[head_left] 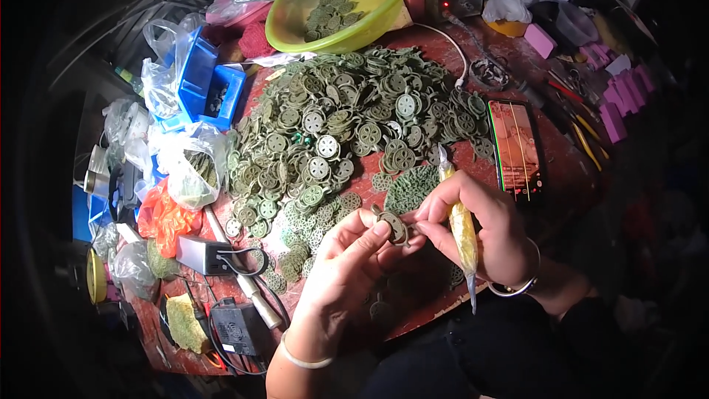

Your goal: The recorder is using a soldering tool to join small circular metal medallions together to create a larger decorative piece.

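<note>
A small green disc (393,226) is pinched at its rim between the left hand (347,262) and right hand (480,225), held just above the table (569,170) edge. A yellow tube (463,230) is also gripped in the closed right fist. The disc is probably light, stiff and a bit fiddly, so the rim is best held. Its underside is hidden by fingertips, and the big pile (347,125) behind gets blurry.
</note>
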### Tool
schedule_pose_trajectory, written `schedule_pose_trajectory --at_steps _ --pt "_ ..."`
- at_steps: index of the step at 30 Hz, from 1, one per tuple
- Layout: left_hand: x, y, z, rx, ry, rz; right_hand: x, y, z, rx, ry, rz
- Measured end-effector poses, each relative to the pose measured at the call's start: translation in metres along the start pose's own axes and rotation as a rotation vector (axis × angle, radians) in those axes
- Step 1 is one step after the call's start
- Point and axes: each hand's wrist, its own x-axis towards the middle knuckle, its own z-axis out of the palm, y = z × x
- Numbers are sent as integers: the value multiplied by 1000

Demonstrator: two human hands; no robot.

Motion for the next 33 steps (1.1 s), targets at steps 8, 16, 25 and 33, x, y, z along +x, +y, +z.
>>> schedule_pose_trajectory --at_steps 8,16,25,33 --pt "2 2 -1 59 137 95 1 -2 0 341 74 258" --pt "1 -2 8 339 155 122 4 -10 -9 553 -7 506" --pt "-2 -5 7 326 95 92 2 -8 0 576 7 510" --pt "-3 -1 4 264 24 41 -9 1 -6 -489 -68 -642"
